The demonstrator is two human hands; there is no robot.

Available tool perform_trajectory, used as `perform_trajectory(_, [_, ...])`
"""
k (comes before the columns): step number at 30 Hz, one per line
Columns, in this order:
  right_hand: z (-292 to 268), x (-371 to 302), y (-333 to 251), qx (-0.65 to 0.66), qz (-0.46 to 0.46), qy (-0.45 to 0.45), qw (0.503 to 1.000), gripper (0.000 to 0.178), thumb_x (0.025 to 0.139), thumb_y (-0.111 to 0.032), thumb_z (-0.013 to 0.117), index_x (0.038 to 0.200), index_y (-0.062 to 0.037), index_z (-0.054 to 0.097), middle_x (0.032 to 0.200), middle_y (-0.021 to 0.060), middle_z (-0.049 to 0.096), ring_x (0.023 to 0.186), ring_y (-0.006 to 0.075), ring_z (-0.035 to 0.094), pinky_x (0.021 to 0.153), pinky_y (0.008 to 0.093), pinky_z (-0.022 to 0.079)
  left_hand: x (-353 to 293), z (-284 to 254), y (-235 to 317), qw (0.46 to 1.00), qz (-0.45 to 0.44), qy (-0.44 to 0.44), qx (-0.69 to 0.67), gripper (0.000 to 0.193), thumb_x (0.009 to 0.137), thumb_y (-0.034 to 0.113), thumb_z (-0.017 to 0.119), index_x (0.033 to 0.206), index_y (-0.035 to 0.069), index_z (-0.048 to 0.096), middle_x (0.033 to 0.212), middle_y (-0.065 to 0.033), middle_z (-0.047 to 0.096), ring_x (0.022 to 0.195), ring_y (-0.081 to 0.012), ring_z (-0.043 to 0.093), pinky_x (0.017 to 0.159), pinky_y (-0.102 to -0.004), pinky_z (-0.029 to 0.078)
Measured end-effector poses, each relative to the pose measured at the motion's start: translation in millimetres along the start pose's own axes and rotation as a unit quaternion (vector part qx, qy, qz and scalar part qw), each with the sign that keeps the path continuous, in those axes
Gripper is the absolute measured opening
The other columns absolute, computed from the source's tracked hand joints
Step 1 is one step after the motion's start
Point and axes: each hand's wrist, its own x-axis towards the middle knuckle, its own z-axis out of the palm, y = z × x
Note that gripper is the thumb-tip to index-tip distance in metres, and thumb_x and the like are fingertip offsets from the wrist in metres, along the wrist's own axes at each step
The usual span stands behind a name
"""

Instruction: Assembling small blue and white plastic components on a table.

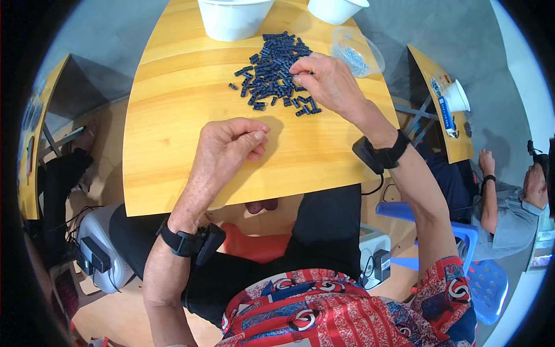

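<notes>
Small dark pieces (272,69), one loose heap, far middle of the tabletop (173,127).
Right hand (334,84): fingertips bunched at the heap's right edge; contents, if any, I cannot tell. Left hand (224,146): loosely curled, near side, grip likewise hidden from me. Step, seemingly: picking out a piece; next move wants a light fingertip pinch. Lettering: pale marks on blue packet (445,114), right of the tabletop, unreadable from here.
</notes>
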Motion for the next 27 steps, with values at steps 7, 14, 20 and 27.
perform_trajectory(7, [15.7, 22.1, 5.1, -0.014, 0.021, -0.027, 0.999, 0.012, 0.077, -0.011, 0.058, 0.078, -0.0059, 0.068, 0.076, 0.0142, 0.063, 0.073, 0.0325, 0.061, 0.068, 0.0407, 0.050, 2.1, 0.2, -10.2, 1.000, 0.023, -0.006, -0.010, 0.014, 0.086, 0.005, 0.059, 0.094, -0.004, 0.066, 0.075, -0.0050, 0.065, 0.065, -0.0083, 0.059, 0.060, -0.0216, 0.050])
perform_trajectory(14, [23.4, 26.7, 6.3, -0.069, -0.001, -0.088, 0.994, 0.011, 0.079, -0.011, 0.059, 0.083, -0.0038, 0.066, 0.078, 0.0114, 0.062, 0.073, 0.0294, 0.061, 0.067, 0.0367, 0.048, 2.7, -2.7, -11.7, 1.000, 0.006, -0.021, 0.010, 0.014, 0.087, 0.006, 0.059, 0.095, -0.002, 0.067, 0.079, -0.0057, 0.066, 0.069, -0.0081, 0.060, 0.062, -0.0211, 0.051])
perform_trajectory(20, [19.3, 20.9, 17.1, -0.044, 0.006, -0.082, 0.996, 0.012, 0.080, -0.010, 0.059, 0.087, -0.0042, 0.066, 0.078, 0.0103, 0.063, 0.072, 0.0259, 0.061, 0.067, 0.0344, 0.049, 3.2, -1.9, -8.4, 1.000, 0.004, -0.024, 0.016, 0.014, 0.087, 0.006, 0.058, 0.094, -0.002, 0.067, 0.079, -0.0057, 0.066, 0.068, -0.0084, 0.060, 0.063, -0.0214, 0.051])
perform_trajectory(27, [7.1, 15.1, 10.2, 0.057, 0.123, -0.067, 0.989, 0.014, 0.085, -0.010, 0.058, 0.093, -0.0037, 0.067, 0.082, 0.0052, 0.066, 0.068, 0.0120, 0.058, 0.062, 0.0262, 0.047, 3.2, -2.0, -9.5, 1.000, 0.011, -0.012, -0.006, 0.014, 0.086, 0.005, 0.059, 0.092, -0.005, 0.066, 0.073, -0.0048, 0.064, 0.062, -0.0082, 0.058, 0.058, -0.0218, 0.049])
